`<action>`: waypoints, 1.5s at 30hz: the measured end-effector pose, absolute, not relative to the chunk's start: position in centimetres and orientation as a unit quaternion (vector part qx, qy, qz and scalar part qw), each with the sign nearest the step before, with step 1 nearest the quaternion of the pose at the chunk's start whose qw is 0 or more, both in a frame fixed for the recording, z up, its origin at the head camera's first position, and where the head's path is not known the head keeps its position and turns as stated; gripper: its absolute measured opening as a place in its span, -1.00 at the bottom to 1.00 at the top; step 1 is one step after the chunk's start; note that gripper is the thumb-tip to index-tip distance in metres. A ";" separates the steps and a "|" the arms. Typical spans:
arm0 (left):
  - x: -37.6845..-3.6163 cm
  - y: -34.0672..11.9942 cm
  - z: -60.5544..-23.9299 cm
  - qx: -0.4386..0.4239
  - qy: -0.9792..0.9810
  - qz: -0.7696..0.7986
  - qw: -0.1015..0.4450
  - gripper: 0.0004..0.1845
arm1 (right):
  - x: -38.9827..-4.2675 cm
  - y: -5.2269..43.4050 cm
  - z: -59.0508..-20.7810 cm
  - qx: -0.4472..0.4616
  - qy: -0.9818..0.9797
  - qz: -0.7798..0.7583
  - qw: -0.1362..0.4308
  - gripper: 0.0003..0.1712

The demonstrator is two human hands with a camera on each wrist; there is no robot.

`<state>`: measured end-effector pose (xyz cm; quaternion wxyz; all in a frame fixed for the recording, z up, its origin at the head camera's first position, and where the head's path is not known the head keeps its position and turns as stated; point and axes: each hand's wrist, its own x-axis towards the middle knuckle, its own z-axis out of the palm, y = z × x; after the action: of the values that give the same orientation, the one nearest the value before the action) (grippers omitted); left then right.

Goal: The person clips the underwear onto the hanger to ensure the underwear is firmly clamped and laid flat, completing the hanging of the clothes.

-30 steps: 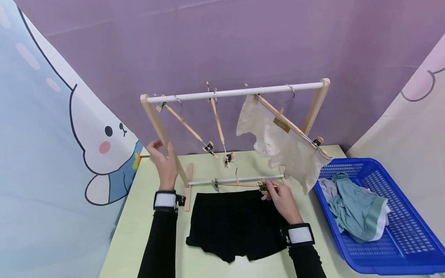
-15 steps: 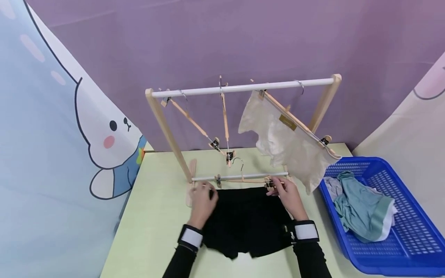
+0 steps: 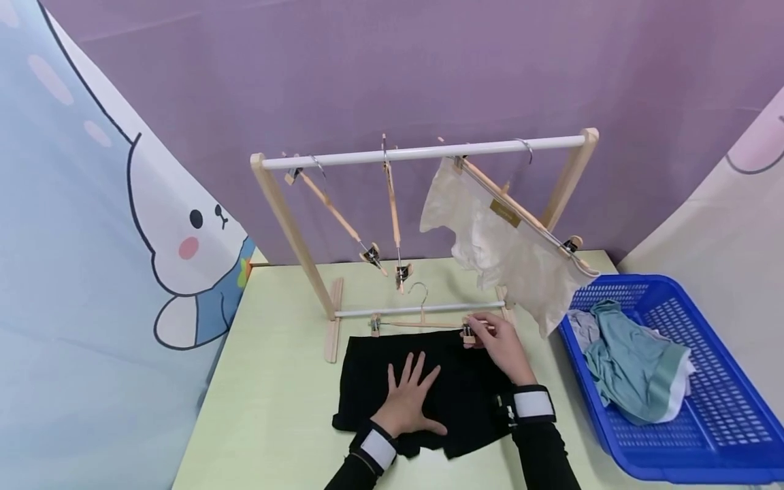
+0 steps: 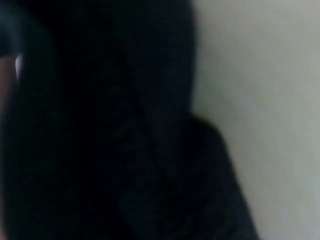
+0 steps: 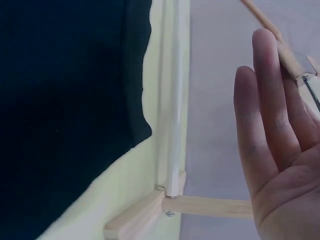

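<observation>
left hand (image 3: 412, 398) flat, right hand (image 3: 497, 340) pinching

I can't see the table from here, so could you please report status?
Left hand flat on black shorts. Right hand pinching hanger clip. Rack's lower bar close behind.

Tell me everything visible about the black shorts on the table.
The black shorts are a dark, matte, soft-looking fabric garment, lying flat on the pale green table in front of the wooden rack. The waistband faces the rack, beside a wooden clip hanger; the leg openings point toward the person. The left hand presses flat on them, fingers spread. The right hand holds the hanger's clip at their upper right corner.
</observation>
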<state>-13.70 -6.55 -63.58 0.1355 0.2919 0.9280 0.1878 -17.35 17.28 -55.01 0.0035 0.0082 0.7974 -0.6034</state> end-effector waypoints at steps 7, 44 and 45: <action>-12.5 -6.8 -62.6 0.291 0.927 0.174 0.163 0.24 | -17.7 17.0 -56.4 0.001 0.833 -0.552 0.008 -0.58; -10.1 -6.3 -60.4 0.278 0.934 0.126 0.186 0.17 | -22.6 20.0 -61.7 -0.079 0.881 -0.453 0.113 -0.50; -10.2 -6.2 -60.2 0.277 0.936 0.113 0.183 0.17 | -22.6 20.0 -61.7 -0.084 0.881 -0.453 0.111 -0.51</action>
<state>-10.20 -6.16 -60.24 0.1830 0.2771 0.9365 0.1128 -22.65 20.01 -61.72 0.1113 -0.0837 0.8808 -0.4526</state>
